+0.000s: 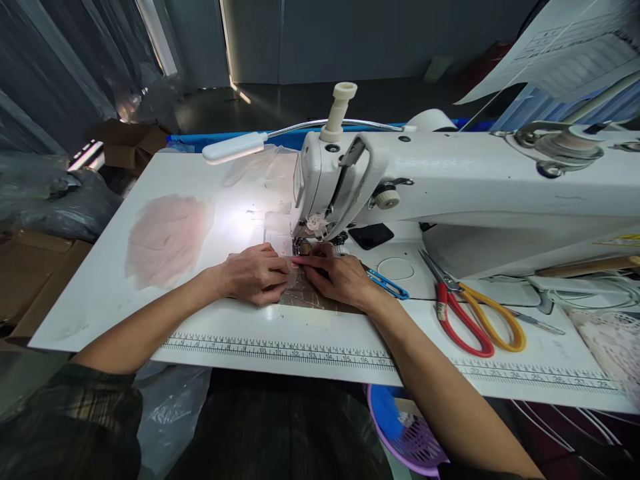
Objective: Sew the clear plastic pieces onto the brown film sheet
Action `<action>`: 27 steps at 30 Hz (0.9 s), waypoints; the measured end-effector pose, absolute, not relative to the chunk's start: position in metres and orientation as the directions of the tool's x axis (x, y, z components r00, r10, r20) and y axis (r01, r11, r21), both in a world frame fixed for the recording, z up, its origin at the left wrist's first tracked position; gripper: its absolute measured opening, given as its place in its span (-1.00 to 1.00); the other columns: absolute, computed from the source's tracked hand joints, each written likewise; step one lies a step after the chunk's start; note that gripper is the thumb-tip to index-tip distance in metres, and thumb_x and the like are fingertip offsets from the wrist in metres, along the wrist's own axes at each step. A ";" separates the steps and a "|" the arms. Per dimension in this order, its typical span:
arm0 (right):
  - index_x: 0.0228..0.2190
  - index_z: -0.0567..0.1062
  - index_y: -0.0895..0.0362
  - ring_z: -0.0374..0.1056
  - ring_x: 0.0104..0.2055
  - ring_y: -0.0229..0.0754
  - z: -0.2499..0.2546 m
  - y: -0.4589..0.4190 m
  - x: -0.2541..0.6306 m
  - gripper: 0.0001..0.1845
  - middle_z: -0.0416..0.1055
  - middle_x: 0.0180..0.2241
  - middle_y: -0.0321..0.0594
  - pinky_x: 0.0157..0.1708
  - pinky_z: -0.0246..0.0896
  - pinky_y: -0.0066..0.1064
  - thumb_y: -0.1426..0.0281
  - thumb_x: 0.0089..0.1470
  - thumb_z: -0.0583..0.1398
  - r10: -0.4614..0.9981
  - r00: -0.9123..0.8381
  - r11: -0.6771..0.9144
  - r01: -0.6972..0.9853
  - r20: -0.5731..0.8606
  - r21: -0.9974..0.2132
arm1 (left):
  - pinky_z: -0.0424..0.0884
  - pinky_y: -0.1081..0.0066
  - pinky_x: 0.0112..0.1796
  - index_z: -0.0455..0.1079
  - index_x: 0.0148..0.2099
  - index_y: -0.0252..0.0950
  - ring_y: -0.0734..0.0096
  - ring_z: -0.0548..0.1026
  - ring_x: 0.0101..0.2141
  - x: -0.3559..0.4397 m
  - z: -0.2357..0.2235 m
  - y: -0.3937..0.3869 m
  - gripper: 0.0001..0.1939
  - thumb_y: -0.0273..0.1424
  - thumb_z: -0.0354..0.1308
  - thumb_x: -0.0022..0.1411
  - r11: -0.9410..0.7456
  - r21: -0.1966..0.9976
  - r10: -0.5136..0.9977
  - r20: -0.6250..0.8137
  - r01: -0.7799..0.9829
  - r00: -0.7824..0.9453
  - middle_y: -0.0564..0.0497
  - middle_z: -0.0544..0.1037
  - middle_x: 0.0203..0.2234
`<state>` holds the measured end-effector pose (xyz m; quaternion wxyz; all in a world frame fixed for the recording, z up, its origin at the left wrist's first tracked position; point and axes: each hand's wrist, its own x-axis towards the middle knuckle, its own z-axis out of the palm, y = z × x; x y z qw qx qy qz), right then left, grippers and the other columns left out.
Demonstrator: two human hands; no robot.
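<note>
A white sewing machine (313, 180) stands on the table, its needle area lit by a small lamp. Just in front of the presser foot (301, 247), a small piece of sheer pale pink fabric (290, 275) lies between my hands. My left hand (256, 275) has its fingers closed on the left side of this fabric. From the right, my right hand (343, 275) pinches the fabric's edge close to the foot. My fingers partly hide the fabric and the needle plate. Blue-handled thread snips (387, 283) lie beside my right hand, partly under it.
A pile of sheer pink pieces (167, 240) lies at the left of the white table (200, 313). Scissors (475, 313) with red and yellow handles rest at the right, near lace (607, 340). A purple basket (415, 453) sits below the table edge. Cardboard boxes (45, 280) stand at left.
</note>
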<state>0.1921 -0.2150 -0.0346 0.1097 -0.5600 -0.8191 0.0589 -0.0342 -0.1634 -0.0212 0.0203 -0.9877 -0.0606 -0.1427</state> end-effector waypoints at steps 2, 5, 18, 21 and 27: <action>0.03 0.53 -0.09 0.35 -0.41 -0.24 -0.034 -0.216 0.193 -0.61 0.49 -0.16 -0.16 -0.43 0.13 -0.42 0.27 0.23 0.06 0.928 -0.355 0.372 0.897 0.113 -0.240 | 0.30 0.23 -0.14 0.50 -0.37 -0.29 0.39 0.45 -0.37 -0.034 -0.019 -0.164 -0.77 -0.42 0.02 0.23 -0.992 -0.020 0.115 0.284 0.126 0.952 -0.02 0.58 -0.27; 0.02 0.54 -0.07 0.34 -0.43 -0.27 -0.032 -0.217 0.194 -0.60 0.49 -0.16 -0.15 -0.42 0.15 -0.43 0.32 0.20 0.09 0.909 -0.401 0.417 0.867 0.116 -0.272 | 0.25 0.16 -0.12 0.48 -0.40 -0.28 0.34 0.42 -0.37 -0.033 -0.018 -0.166 -0.77 -0.41 0.02 0.21 -0.989 -0.036 0.127 0.261 0.141 0.957 -0.03 0.56 -0.34; 0.12 0.44 -0.10 0.40 -0.30 -0.18 -0.031 -0.222 0.193 -0.56 0.49 -0.14 -0.10 -0.52 0.06 -0.45 0.30 0.25 0.03 0.908 -0.415 0.418 0.896 0.056 -0.150 | 0.28 0.22 -0.23 0.50 -0.29 -0.34 0.31 0.38 -0.38 -0.030 -0.029 -0.171 -0.78 -0.37 0.05 0.21 -0.976 -0.049 0.187 0.306 0.211 0.933 -0.11 0.53 -0.29; 0.13 0.43 -0.11 0.41 -0.29 -0.13 -0.033 -0.221 0.191 -0.55 0.49 -0.12 -0.08 -0.52 0.07 -0.44 0.28 0.25 0.04 0.916 -0.397 0.400 0.912 0.054 -0.095 | 0.29 0.24 -0.24 0.50 -0.25 -0.36 0.29 0.39 -0.37 -0.030 -0.029 -0.172 -0.76 -0.35 0.04 0.23 -0.968 -0.059 0.216 0.304 0.245 0.928 -0.11 0.51 -0.32; 0.14 0.42 -0.11 0.43 -0.33 -0.13 -0.034 -0.222 0.189 -0.55 0.50 -0.11 -0.07 -0.53 0.08 -0.42 0.28 0.25 0.02 0.924 -0.379 0.382 0.919 0.047 -0.093 | 0.30 0.23 -0.23 0.50 -0.24 -0.38 0.27 0.39 -0.37 -0.028 -0.029 -0.173 -0.73 -0.33 0.03 0.25 -0.952 -0.094 0.259 0.265 0.293 0.929 -0.12 0.48 -0.33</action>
